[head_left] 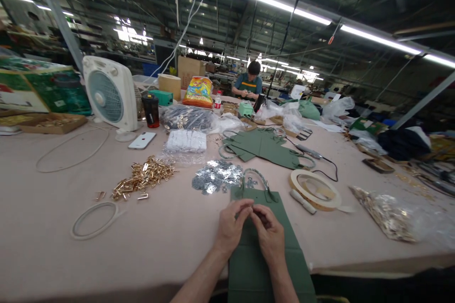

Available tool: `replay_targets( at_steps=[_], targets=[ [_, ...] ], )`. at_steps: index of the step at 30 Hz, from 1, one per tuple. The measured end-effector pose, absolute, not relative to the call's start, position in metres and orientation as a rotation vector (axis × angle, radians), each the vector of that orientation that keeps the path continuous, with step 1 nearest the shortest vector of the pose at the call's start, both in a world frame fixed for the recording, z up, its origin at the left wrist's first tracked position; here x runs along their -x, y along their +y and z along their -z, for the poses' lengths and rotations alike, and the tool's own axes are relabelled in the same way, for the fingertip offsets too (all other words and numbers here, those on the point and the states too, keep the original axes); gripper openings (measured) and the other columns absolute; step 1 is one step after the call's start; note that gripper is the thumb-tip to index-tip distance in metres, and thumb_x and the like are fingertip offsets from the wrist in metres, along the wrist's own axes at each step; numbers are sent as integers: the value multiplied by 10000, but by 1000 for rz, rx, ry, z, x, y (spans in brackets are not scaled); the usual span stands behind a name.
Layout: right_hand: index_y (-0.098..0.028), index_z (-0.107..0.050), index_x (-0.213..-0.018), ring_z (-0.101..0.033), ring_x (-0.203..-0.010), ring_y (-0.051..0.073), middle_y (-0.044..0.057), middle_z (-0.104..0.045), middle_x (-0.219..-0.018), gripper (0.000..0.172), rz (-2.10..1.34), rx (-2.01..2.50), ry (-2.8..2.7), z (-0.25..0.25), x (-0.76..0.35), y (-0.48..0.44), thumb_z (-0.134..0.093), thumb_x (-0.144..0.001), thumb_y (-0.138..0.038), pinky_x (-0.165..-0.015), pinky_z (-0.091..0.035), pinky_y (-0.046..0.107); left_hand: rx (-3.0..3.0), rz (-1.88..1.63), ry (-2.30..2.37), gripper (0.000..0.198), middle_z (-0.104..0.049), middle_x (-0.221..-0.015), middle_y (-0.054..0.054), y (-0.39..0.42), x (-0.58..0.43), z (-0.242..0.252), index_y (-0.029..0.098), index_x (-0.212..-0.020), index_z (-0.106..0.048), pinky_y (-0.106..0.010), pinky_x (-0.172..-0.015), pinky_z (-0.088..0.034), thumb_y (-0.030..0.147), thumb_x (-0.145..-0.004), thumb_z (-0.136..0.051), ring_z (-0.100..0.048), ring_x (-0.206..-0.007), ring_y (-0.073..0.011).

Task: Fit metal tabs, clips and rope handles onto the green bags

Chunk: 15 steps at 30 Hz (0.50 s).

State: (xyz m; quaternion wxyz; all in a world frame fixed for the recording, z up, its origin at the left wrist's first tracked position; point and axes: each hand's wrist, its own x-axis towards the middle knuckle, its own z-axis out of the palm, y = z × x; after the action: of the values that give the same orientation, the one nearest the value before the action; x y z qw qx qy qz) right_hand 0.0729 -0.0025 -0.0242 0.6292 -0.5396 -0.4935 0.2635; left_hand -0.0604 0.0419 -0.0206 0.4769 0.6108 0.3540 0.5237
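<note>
My left hand [232,227] and my right hand [269,233] meet over a dark green fabric piece [263,265] with a looped handle [254,176] that lies on the table in front of me. Both hands have their fingers curled and their fingertips pinched together at one spot; what they pinch is too small to make out. Just beyond the green piece lies a heap of small silver metal parts [215,176]. To the left is a pile of gold metal clips [142,179].
A tape roll [314,189] and a white marker [302,201] lie right of the piece. A stack of green pieces [263,147], a phone [141,140], a fan [108,92], bagged parts [387,215] and a thin ring [93,220] are around. Another person [249,83] sits far across.
</note>
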Motion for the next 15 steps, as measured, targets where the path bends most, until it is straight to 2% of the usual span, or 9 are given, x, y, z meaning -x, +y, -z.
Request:
replay_targets(
  at_steps=[11, 15],
  targets=[
    [-206, -740, -1018, -680, -941, 239, 70, -741, -1003, 287, -662, 1261, -1096, 30, -85, -2, -695, -944, -479, -841, -552, 329, -1528, -1195, 763, 316, -758, -1257, -43, 40, 59, 18, 251, -1270, -734, -312, -1033, -577, 328, -975, -650, -719, -1148, -210],
    [-219, -697, -999, -658, -897, 213, 39, -700, -952, 250, -661, 1240, -1175, 29, -83, -1, -646, -987, -464, -843, -531, 312, -1419, -1175, 779, 317, -792, -1165, -50, 41, 58, 19, 226, -1216, -765, -306, -945, -617, 389, -960, -674, -762, -1007, -216]
  ],
)
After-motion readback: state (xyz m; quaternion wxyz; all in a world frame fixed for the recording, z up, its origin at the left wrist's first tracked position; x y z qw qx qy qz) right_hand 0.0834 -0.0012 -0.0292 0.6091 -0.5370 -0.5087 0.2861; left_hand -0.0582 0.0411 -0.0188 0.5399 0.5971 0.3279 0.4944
